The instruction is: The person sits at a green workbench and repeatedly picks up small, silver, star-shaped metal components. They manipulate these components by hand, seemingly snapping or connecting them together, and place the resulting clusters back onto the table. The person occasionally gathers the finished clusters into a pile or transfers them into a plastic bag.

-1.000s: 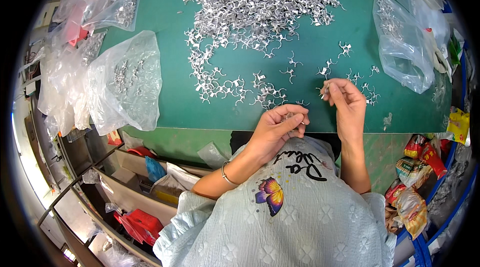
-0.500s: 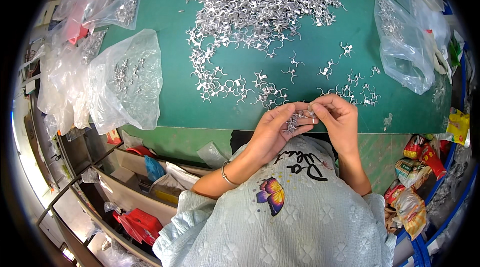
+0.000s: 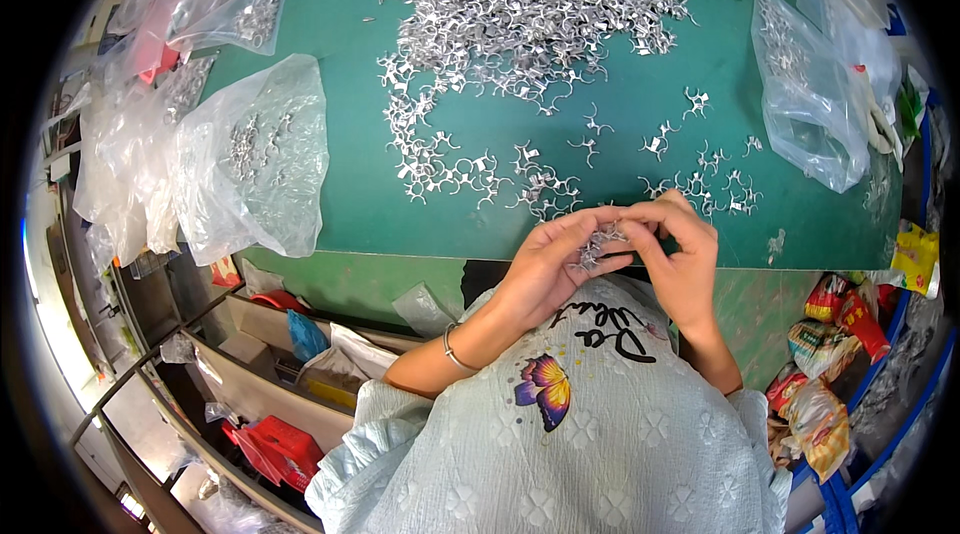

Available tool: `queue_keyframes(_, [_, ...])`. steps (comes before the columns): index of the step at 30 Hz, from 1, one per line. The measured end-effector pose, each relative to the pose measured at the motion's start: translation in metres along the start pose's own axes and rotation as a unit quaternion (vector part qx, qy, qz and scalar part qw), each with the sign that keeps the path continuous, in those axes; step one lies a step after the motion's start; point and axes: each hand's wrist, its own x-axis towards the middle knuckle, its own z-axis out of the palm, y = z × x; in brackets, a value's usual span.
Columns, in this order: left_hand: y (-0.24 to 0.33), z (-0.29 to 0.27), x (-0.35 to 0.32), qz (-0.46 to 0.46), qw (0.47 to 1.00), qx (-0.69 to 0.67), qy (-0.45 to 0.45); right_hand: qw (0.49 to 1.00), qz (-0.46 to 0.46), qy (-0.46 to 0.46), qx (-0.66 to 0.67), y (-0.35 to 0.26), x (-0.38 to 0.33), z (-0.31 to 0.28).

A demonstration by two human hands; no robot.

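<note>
Small silver clips (image 3: 592,254) are cupped in the left hand (image 3: 545,262), fingers half-curled, by the green table's (image 3: 350,209) near edge. The right hand's (image 3: 684,259) thumb and forefinger are held nearly together beside them; whether one is pinched can't be told.

Sm. silver clips (image 3: 592,252), bunched, in L hand (image 3: 545,262)

Furnished with a green surface (image 3: 360,209) above a pale green floor (image 3: 755,304); flanked on the left by low, open grey-brown compartments (image 3: 265,380), on the right by blue rails (image 3: 926,159); brightest along the far left.
</note>
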Motion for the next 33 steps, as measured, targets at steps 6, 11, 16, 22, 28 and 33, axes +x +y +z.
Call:
queue_keyframes(6, [0.000, -0.015, 0.000, -0.038, 0.999, -0.013, -0.031, 0.995, -0.070, 0.053, -0.037, 0.009, 0.008, 0.001])
queue_keyframes(11, [0.004, -0.011, -0.009, -0.051, 0.998, 0.037, 0.026, 0.974, -0.133, 0.032, -0.180, 0.029, 0.037, 0.018])
queue_keyframes(16, [0.013, -0.013, -0.017, -0.028, 0.996, 0.076, 0.038, 0.927, -0.179, -0.011, -0.329, 0.039, 0.046, 0.033])
queue_keyframes(22, [0.016, -0.025, -0.020, -0.037, 0.997, 0.065, 0.012, 0.949, -0.138, -0.034, -0.280, 0.039, 0.041, 0.023])
queue_keyframes(28, [0.018, -0.025, -0.023, 0.070, 0.975, 0.196, 0.077, 0.938, -0.119, 0.037, -0.324, 0.033, 0.029, 0.011])
queue_keyframes(33, [0.023, -0.031, -0.033, 0.084, 0.969, 0.201, 0.116, 0.942, -0.181, -0.111, -0.259, 0.017, 0.021, 0.038])
